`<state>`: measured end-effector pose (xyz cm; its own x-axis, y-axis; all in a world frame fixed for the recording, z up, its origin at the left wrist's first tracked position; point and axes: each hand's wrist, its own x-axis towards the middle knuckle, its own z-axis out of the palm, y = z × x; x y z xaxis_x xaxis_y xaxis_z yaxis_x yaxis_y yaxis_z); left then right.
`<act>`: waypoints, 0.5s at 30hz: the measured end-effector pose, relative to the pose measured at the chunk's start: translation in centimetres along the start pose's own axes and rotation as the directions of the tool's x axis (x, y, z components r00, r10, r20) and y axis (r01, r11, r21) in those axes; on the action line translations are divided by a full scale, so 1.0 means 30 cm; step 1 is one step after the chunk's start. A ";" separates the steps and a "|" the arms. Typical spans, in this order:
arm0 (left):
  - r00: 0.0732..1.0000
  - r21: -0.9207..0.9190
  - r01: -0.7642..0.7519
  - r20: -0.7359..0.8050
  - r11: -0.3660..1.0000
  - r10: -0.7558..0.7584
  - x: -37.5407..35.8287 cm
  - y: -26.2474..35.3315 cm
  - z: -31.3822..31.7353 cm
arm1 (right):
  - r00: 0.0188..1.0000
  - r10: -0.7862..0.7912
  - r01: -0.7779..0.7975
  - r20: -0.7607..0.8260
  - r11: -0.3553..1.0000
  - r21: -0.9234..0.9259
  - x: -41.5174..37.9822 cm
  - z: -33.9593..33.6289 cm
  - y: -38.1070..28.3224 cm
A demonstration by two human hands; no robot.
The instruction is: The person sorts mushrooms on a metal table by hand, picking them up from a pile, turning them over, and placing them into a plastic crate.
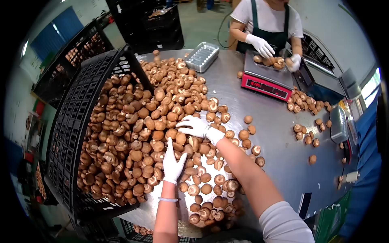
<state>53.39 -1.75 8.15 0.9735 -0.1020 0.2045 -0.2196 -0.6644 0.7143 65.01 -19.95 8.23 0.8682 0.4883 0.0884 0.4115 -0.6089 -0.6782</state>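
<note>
Brown mushrooms (135, 156) spill in a large heap from a tipped black crate (77, 109) onto a metal table (267, 117). My left hand (173, 164), in a white glove, lies against the heap's near edge, its fingers apart and nothing held. Further up and to the right, my right hand (196, 126), also gloved in white, rests on the mushrooms with its fingers spread. Several loose mushrooms are scattered below and right of my hands.
Across the table a co-worker in white gloves handles mushrooms on a red scale (265, 87). A stack of clear trays (202, 56) stands behind the heap. More mushrooms (304, 101) and another tray (338, 123) lie at the right.
</note>
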 end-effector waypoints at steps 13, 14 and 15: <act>0.999 -0.082 -0.038 -0.015 0.996 0.037 -0.389 0.108 -0.048 | 0.996 -0.071 0.081 -0.051 0.967 0.241 -0.386 0.142 -0.137; 0.999 -0.123 -0.017 -0.034 0.992 0.013 -0.412 0.115 -0.052 | 0.997 -0.070 0.076 -0.038 0.978 0.192 -0.414 0.146 -0.153; 0.998 -0.166 0.015 -0.065 0.986 -0.026 -0.437 0.110 -0.058 | 0.997 -0.070 0.073 -0.026 0.988 0.139 -0.436 0.143 -0.165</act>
<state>39.79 -1.31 8.98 0.9727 -0.0365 0.2291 -0.2128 -0.5339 0.8184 50.42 -20.63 7.32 0.8442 0.5133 0.1546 0.4313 -0.4791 -0.7645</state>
